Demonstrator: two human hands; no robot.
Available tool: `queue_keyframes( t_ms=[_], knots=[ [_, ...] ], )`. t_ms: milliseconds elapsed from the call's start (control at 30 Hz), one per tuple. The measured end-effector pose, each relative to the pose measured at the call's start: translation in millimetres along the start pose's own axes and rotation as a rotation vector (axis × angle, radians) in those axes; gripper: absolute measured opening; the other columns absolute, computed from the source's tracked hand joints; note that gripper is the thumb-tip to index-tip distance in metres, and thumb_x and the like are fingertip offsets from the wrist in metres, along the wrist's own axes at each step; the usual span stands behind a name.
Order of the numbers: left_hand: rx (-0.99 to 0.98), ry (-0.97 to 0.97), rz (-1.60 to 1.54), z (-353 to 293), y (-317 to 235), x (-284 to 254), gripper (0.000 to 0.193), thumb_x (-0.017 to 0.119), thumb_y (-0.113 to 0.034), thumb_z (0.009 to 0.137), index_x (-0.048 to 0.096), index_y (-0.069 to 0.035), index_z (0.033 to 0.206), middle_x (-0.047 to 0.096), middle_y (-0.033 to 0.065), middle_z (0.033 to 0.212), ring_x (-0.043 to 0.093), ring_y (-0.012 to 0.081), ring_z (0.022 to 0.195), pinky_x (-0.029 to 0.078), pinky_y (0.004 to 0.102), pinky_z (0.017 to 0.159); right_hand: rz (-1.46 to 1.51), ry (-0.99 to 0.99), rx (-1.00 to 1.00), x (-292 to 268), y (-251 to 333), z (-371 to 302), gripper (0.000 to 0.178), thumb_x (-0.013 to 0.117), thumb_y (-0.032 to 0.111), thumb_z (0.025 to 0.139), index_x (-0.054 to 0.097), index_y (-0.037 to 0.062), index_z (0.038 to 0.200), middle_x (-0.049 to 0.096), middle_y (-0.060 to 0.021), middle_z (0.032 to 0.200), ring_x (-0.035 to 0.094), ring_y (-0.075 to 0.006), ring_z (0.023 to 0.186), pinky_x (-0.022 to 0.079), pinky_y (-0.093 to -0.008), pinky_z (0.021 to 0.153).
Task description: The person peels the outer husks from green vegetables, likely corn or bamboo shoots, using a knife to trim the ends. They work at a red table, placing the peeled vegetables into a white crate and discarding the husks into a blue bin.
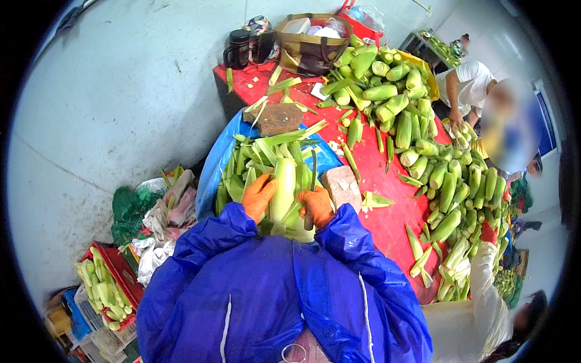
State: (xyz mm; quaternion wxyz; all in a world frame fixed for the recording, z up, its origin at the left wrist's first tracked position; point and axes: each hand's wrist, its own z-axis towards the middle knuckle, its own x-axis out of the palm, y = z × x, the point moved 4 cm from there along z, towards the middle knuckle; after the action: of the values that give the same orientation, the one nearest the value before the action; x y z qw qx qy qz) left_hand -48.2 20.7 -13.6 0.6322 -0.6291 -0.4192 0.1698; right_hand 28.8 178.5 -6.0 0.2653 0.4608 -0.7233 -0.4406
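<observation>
In front of my chest stands a pale green ear of corn [282, 189], still in husk leaves. My left hand [258, 197], in an orange glove, grips its left side. My right hand [317, 207], gloved the same, is closed round the handle of a narrow, dark-bladed knife [314, 170]. The blade points away from me, just right of the corn. Loose green husks [254, 154] lie heaped around and beyond both hands, on a blue plastic sheet [212, 163]. The underside of the corn is hidden by leaves.
One brick [279, 119] weighs on the sheet's far edge, another [342, 186] sits right of my hand. Many corn ears [448, 181] cover the right of the red table [387, 209]. Co-workers stand there. A bag [315, 45] and dark mug [237, 49] stand behind; a red crate [115, 272] is left.
</observation>
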Motion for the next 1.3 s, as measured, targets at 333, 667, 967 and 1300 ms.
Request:
queue_keyframes(
  t_ms=[333,667,967,1300],
  knots=[
    [-0.017,0.111,-0.121,-1,-3,5,0.054,0.065,-0.029,0.091,0.045,-0.003,0.134,0.059,0.0083,0.117,0.056,0.0181,0.107,0.046,0.0334,0.092,0.27,0.268,0.005,18,19,-23,0.02,0.066,0.007,0.072,0.063,-0.0012,0.09,0.062,-0.0091,0.068,0.056,-0.02,0.043,0.048,-0.0307,0.04],
    [-0.003,0.147,-0.651,-2,-2,-22,0.064,0.066,-0.04,0.084,0.045,-0.004,0.133,0.061,0.0105,0.108,0.061,0.0223,0.097,0.051,0.0396,0.086,0.221,0.026,-0.159,-45,46,13,0.016,0.062,0.014,0.071,0.062,0.0007,0.079,0.058,-0.0082,0.059,0.054,-0.0186,0.046,0.043,-0.029,0.04],
    [0.184,-0.118,0.0,-9,-38,-15,0.064,0.075,-0.015,0.079,0.043,-0.004,0.133,0.059,0.0091,0.114,0.059,0.0194,0.102,0.047,0.0332,0.091,-0.443,0.0,-0.195,-4,93,-5,0.032,0.067,0.035,0.086,0.07,0.0035,0.093,0.06,-0.0025,0.063,0.053,-0.0116,0.047,0.04,-0.0254,0.044],
    [0.314,-0.242,0.741,-14,-54,-10,0.09,0.079,-0.017,0.072,0.028,-0.003,0.146,0.054,0.0168,0.128,0.053,0.0265,0.119,0.043,0.0362,0.098,-0.079,0.326,-0.082,43,84,6,0.029,0.061,0.025,0.089,0.062,0.0008,0.074,0.062,-0.0074,0.063,0.05,-0.0117,0.043,0.038,-0.0236,0.041]
  ],
)
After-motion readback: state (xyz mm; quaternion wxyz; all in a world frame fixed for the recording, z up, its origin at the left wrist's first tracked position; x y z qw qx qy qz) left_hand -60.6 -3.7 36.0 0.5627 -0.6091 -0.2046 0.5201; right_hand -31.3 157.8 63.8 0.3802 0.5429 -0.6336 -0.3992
